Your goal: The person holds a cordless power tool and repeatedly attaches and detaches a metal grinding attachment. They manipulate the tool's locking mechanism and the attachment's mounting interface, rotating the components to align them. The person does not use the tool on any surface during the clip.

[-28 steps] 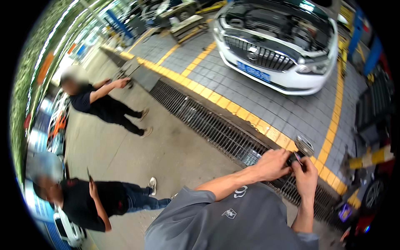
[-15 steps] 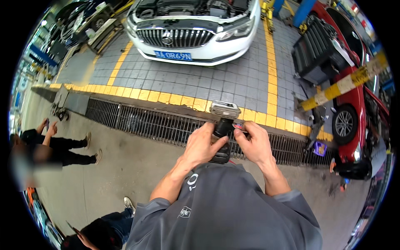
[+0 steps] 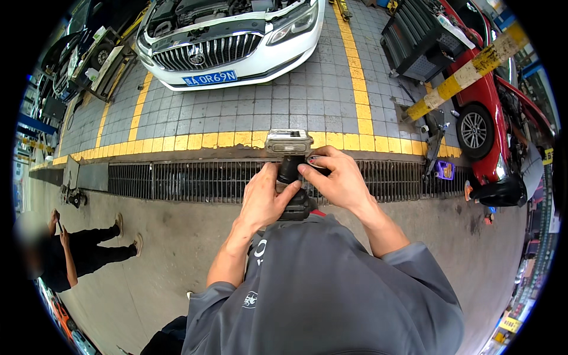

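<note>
In front of my chest stands what looks like a cordless power tool (image 3: 290, 170), with a dark grip, a black lower body and a grey, block-shaped end uppermost. My left hand (image 3: 260, 195) is closed around the grip from the left, thumb across its near side. On the right, my right hand (image 3: 337, 180) is closed, thumb and forefinger pinching a small round-edged thing (image 3: 320, 166) with a pale rim and a touch of red beside the grip. Its kind is too small to make out, and my fingers hide part of it.
Ahead stands a white car (image 3: 236, 53), hood raised, behind a floor grate (image 3: 207, 182) and yellow line. To the right are a black tool cabinet (image 3: 417, 41), a yellow-and-white post (image 3: 467, 77) and a red car (image 3: 503, 136), with someone crouching there. A person (image 3: 89, 248) stands at left.
My view has turned, so the white car and both hands sit further left in the picture. The grip on the tool stays the same; my right fingers remain at its side.
</note>
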Motion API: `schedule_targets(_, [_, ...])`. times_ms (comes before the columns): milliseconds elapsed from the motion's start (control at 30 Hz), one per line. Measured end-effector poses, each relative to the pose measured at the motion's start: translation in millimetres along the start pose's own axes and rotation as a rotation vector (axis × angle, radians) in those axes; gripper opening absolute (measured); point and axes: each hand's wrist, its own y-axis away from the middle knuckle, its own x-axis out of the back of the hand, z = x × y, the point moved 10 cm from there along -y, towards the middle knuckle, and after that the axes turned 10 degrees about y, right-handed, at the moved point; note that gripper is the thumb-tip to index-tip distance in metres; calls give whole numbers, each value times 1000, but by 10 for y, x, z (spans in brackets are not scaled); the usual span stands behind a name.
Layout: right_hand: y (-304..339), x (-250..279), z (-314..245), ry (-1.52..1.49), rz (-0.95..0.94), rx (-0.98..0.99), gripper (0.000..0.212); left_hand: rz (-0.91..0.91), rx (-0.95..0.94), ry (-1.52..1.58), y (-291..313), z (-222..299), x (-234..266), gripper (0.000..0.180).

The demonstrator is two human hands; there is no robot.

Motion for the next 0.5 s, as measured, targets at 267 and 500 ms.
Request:
schedule_targets(267, [-51, -83, 168, -73, -93, -58, 34, -153, 222, 200, 31, -103, -51, 55])
schedule_targets(500, [42, -290, 283, -473, -327, -259, 52, -311, 275, 680, 162, -199, -223, 55])
